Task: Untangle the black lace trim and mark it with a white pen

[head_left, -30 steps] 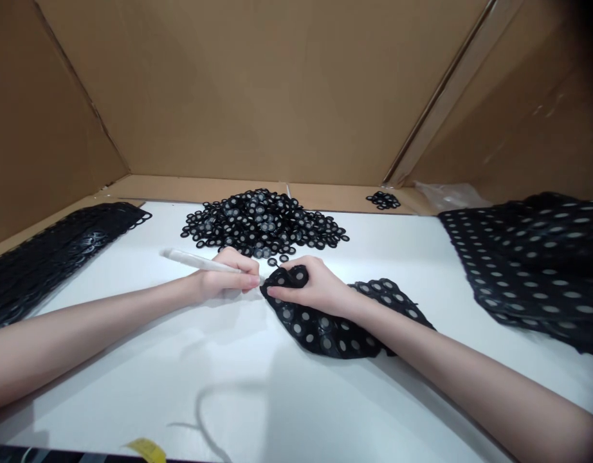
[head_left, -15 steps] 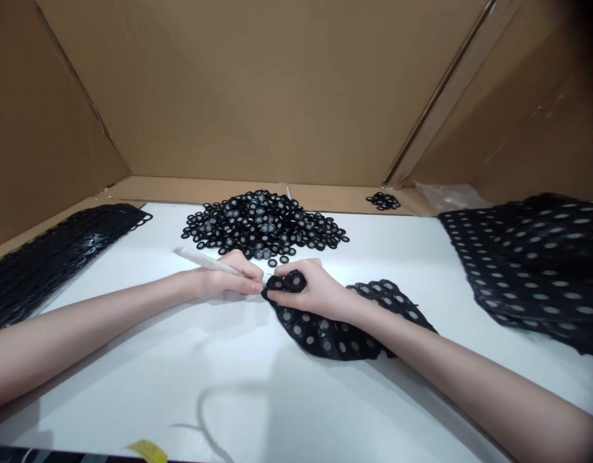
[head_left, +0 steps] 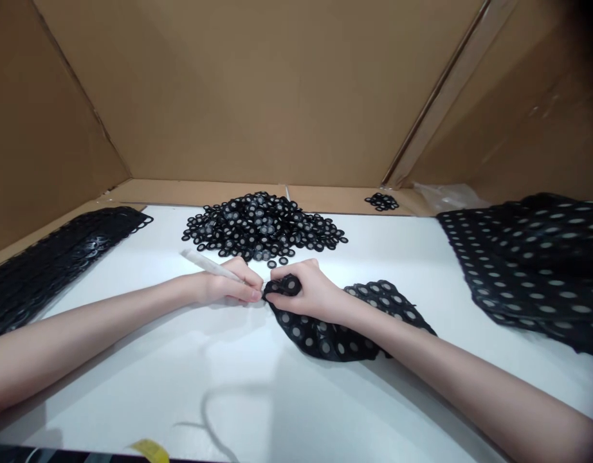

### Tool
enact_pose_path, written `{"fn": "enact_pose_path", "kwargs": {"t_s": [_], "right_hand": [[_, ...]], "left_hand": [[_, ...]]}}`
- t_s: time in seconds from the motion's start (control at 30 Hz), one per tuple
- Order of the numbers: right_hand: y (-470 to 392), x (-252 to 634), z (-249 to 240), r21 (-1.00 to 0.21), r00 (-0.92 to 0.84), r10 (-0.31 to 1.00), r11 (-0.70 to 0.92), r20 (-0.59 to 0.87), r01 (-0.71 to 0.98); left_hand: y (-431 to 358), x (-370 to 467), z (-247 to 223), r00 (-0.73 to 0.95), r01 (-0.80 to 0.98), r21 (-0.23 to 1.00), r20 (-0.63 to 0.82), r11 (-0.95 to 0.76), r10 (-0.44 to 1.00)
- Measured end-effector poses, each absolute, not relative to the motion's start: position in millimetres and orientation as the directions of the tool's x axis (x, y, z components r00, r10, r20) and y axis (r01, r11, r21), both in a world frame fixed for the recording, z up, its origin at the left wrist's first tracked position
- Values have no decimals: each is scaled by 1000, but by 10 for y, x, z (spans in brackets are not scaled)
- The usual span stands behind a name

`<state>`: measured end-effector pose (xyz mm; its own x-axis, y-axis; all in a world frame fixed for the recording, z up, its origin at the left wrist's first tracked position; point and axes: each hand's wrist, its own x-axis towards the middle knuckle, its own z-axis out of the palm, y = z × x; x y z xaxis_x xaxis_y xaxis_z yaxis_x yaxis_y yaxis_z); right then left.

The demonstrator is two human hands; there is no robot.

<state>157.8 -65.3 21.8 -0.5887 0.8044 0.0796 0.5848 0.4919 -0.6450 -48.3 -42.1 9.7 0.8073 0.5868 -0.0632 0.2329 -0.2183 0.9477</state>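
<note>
While your left hand (head_left: 241, 281) holds a white pen-shaped tool (head_left: 207, 263), thumb and fingers together on the barrel near its tip, your right hand (head_left: 316, 292) is clamped on the left end of a black dotted sheet (head_left: 325, 337). Item, the sheet: black with pale round dots, lying near the middle of the white tabletop (head_left: 156, 373), partly beneath your right wrist, its gripped end curled up between thumb and fingers. The curl presumably presents the edge to the tool, and the low hold probably gives you close control of the tip; whether tip and sheet touch, you cannot tell from this view. Item, 1 heap of black ringed discs (head_left: 260, 222), beyond your hands, probably set there to leave working room; 2 loose discs (head_left: 283, 261) lie just before it. Item, 1 small disc cluster (head_left: 382, 202), apart at the back right. Item, stacked black perforated sheets (head_left: 79, 251), at your left. Item, larger dotted sheeting (head_left: 532, 270), at your right, likely kept aside from your hands. Item, cardboard walls (head_left: 258, 96), enclosing the tabletop. Item, 1 yellow strip (head_left: 150, 450), at the near edge; any markings illegible. Brands, labels: none readable.
</note>
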Motion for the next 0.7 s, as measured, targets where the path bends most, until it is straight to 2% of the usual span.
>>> {"fn": "enact_pose_path", "kwargs": {"t_s": [0.2, 0.3, 0.33, 0.4, 0.53, 0.57, 0.63, 0.7], "right_hand": [[-638, 1604, 152, -644, -582, 802, 516, 133, 564], [-627, 1607, 101, -626, -564, 815, 508, 129, 591], [-624, 1606, 84, -618, -555, 823, 500, 121, 606], [-619, 1603, 59, -609, -543, 834, 484, 104, 628], [-617, 1597, 75, -643, -504, 857, 448, 110, 621], [-621, 1598, 94, -662, -517, 846, 462, 130, 590], [-636, 1602, 147, -677, -569, 809, 501, 145, 540], [-663, 1611, 208, -659, -597, 791, 521, 135, 542]], "left_hand": [[-276, -627, 222, 814, 289, 955, -211, -62, 540], [-199, -895, 440, 661, 394, 900, -139, -183, 738], [-187, -1017, 524, 569, 477, 839, -68, -261, 819], [-189, -1292, 669, 446, 662, 655, 45, -363, 894], [-257, -1843, 707, 303, 927, 199, 109, -319, 947], [-272, -1960, 664, 301, 941, 132, 101, -313, 948], [-282, -2159, 553, 295, 948, 101, 90, -303, 951], [-263, -2307, 462, 362, 929, 63, 66, -366, 930]]}}
